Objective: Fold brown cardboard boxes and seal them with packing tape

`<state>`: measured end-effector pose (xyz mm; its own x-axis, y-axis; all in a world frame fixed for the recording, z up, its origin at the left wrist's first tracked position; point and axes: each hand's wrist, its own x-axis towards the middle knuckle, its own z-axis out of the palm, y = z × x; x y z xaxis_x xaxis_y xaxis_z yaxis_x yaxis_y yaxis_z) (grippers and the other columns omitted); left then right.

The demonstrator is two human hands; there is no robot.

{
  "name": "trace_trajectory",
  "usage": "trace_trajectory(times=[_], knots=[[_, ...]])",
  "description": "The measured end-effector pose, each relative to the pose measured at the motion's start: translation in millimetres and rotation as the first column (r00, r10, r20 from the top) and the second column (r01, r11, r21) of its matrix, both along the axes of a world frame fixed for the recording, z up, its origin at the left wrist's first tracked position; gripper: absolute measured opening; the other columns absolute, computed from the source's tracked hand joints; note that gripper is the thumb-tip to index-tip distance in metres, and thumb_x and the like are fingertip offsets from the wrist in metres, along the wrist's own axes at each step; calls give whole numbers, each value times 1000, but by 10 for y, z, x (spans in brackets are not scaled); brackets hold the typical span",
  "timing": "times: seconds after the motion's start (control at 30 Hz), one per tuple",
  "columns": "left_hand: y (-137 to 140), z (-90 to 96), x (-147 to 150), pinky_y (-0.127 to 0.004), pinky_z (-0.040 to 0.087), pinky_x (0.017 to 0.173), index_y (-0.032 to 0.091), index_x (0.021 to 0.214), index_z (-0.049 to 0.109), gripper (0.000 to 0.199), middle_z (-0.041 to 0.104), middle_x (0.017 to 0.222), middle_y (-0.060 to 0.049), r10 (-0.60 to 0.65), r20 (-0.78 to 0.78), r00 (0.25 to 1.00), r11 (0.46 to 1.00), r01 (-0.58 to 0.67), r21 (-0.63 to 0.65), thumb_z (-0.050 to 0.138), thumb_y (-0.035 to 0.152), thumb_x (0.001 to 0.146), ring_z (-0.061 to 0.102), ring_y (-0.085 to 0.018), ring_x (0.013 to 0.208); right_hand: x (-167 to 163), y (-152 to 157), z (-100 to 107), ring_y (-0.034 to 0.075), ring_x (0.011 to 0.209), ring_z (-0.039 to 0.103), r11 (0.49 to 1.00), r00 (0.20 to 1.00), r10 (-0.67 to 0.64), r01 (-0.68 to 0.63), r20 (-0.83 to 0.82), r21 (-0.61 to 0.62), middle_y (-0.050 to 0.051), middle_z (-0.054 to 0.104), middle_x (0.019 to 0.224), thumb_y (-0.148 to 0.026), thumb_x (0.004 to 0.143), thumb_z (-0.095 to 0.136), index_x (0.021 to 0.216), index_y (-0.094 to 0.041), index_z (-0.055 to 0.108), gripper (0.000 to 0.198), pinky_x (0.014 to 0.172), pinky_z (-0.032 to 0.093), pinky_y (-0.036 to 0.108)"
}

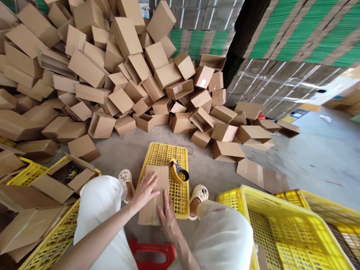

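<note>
Head view: I have the taped brown carton [161, 178] lying lengthwise on the left part of a perforated yellow crate [181, 204], its near end reaching the crate's near rim. My left hand [144, 188] lies flat on the carton's top, fingers extended and gripping nothing. My right hand [168, 215] rests along the carton's right edge, thumb apart from the other fingers; how firmly it presses, I cannot tell. A yellow-and-black tape dispenser [174, 173] sits on the same crate, just right of the carton.

Surroundings: I note a patterned clog [200, 193] beside the crate on the right and a red plastic piece [152, 246] below it. Large yellow baskets [284, 202] stand farther right; at left, an open carton [54, 187] rests on another. Beyond, a heap of boxes [88, 69] covers the floor [219, 172], with strapped stacks [295, 32] at upper right.
</note>
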<state>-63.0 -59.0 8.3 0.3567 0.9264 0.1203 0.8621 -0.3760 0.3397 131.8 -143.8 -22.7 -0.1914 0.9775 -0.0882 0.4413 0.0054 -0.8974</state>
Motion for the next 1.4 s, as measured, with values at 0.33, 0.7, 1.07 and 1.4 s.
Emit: trace_trajectory(times=[0.33, 0.7, 1.07, 1.4], knots=[[757, 57, 254, -55, 29, 131, 19, 162, 42, 54, 40, 170, -13, 40, -56, 998, 998, -42, -48, 40, 27, 109, 35, -28, 159, 30, 11, -20, 25, 166, 13, 998, 1000, -3, 2, -21, -70, 3, 15, 179, -55, 109, 39, 172, -33, 14, 71, 135, 12, 49], [394, -18, 243, -56, 29, 131, 18, 168, 29, 62, 31, 174, -12, -11, -94, 995, 1000, 13, 25, 38, 36, 110, 28, -29, 162, 98, 65, 37, 21, 166, 3, 981, 982, 28, -62, -188, -182, -2, 15, 179, -63, 106, 37, 171, -30, 22, 74, 136, 3, 48], [-829, -22, 257, -54, 27, 132, 16, 170, 21, 65, 33, 174, -9, -112, -140, 984, 986, 127, 106, 38, 37, 111, 28, -26, 162, 32, 70, 116, 22, 165, 13, 986, 980, -28, -6, -196, -169, -5, 31, 174, -69, 105, 32, 166, -35, 37, 70, 137, 16, 52], [-1463, -220, 103, -61, 33, 127, 23, 172, 5, 99, 22, 177, -18, 211, 207, 955, 977, -207, -40, 66, 23, 93, 24, -38, 162, 27, -80, 340, 25, 163, 23, 988, 980, -96, 72, -174, -139, 0, 31, 174, -65, 101, 47, 168, -33, 32, 75, 133, 24, 54]])
